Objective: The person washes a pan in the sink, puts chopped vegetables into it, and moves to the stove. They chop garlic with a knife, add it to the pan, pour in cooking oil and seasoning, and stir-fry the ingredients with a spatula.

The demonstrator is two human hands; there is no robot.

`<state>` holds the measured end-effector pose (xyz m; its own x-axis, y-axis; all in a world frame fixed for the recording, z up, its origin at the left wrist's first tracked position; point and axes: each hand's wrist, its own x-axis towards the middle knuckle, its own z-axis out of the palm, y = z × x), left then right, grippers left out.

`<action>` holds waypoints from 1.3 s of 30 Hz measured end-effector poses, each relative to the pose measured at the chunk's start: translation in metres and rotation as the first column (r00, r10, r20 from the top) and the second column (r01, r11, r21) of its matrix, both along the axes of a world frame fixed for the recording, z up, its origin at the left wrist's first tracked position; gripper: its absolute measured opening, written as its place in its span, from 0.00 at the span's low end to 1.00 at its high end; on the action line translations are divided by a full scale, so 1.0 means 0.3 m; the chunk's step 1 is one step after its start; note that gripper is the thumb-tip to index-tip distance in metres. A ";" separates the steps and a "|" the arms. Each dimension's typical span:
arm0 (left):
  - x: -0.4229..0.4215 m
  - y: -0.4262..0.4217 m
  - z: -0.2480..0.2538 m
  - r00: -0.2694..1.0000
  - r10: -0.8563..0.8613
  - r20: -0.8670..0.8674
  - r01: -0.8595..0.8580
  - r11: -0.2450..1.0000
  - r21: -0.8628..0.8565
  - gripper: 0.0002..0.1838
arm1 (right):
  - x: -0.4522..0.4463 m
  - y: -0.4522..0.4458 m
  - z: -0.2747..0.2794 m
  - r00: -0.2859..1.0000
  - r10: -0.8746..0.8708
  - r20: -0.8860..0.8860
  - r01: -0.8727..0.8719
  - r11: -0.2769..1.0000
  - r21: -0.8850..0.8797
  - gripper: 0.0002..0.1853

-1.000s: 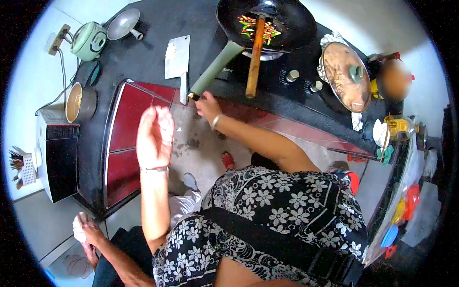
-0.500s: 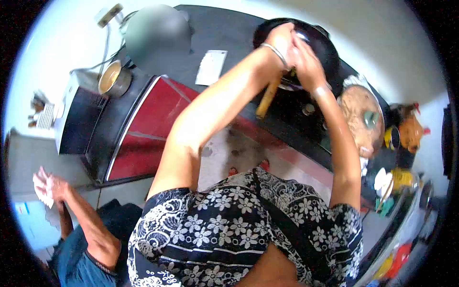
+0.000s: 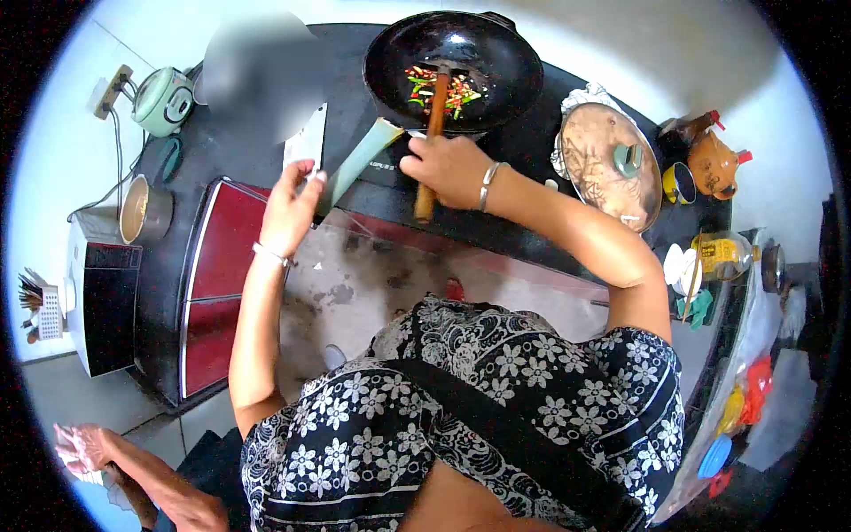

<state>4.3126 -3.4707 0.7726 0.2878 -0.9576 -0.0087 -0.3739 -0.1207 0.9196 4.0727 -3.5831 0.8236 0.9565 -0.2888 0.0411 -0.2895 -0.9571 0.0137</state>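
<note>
My right hand (image 3: 454, 170) is closed around the wooden handle of a spatula (image 3: 439, 97). Its far end rests in a black wok (image 3: 507, 66) among chopped green and red peppers (image 3: 461, 93). My left hand (image 3: 295, 208) is at the counter's front edge, with thumb and fingers bent. A pale green, tapering piece (image 3: 362, 160) with a brownish upper end slants from beside that thumb toward my right hand; its kind is unclear. Just past my left fingertips is a flat white rectangular piece (image 3: 306, 140) with a dark spot at one corner. Whether my fingers touch it, I cannot tell.
Right of the wok sits a pan lid (image 3: 598, 151) with a green knob, then an orange pot (image 3: 712, 164) and an oil jug (image 3: 722, 253). Leftward are a rice cooker (image 3: 162, 102) and a small pot (image 3: 146, 213). Another person's hand (image 3: 84, 448) shows at lower left.
My hands were together over the wok; now they are apart, the left near the counter edge and the right on the spatula. The view has shifted, and the pale green piece is now visible.
</note>
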 end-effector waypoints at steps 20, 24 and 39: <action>-0.084 0.082 -0.146 0.913 0.110 0.392 -0.080 0.992 -0.093 0.20 | -0.277 -0.351 0.513 0.406 -0.877 0.255 0.490 0.445 0.749 0.25; -0.083 0.080 -0.131 0.919 0.098 0.381 -0.077 0.995 -0.070 0.23 | -0.165 -0.395 0.518 0.344 -0.925 0.158 0.553 0.336 0.762 0.23; -0.064 0.415 -0.035 0.897 0.426 0.121 -0.421 0.905 -0.065 0.24 | -0.310 -0.548 0.463 0.510 -0.849 0.135 0.422 0.384 0.821 0.22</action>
<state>4.2934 -3.3461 0.7622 0.6625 -0.7438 0.0885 -0.4103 -0.2614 0.8737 3.9797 -3.7475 0.9625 0.3353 -0.9383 -0.0852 -0.5616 -0.1265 -0.8177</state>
